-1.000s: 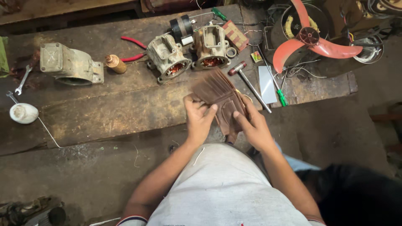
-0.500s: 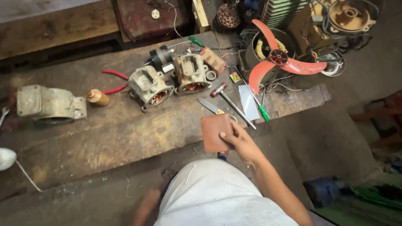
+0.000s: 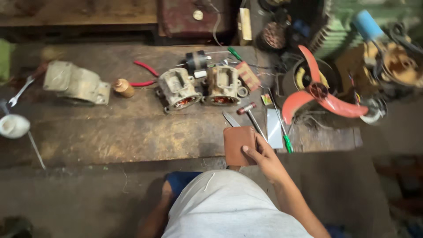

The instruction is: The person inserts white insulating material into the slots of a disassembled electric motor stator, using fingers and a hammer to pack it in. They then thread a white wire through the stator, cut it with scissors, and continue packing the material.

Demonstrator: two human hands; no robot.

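Note:
My right hand (image 3: 264, 159) grips a closed brown leather wallet (image 3: 238, 144) at the front edge of the wooden workbench (image 3: 123, 132); the thumb lies across its lower right corner. My left hand is out of sight; only the left forearm (image 3: 154, 216) shows, hanging down beside my body at the bottom of the view. Just beyond the wallet lie a knife blade (image 3: 231, 119) and a small hammer (image 3: 252, 115).
Two motor housings (image 3: 178, 90) (image 3: 224, 86) with copper windings stand mid-bench, red-handled pliers (image 3: 143, 75) and a small brown bottle (image 3: 123, 87) to their left. A grey metal casting (image 3: 77, 83) and spanner (image 3: 22, 90) sit far left. A red fan blade (image 3: 319, 94) and green screwdriver (image 3: 286, 141) are at right.
The wallet, held open in both hands a second ago, is now closed and held by my right hand alone. My left hand has dropped below the bench out of view.

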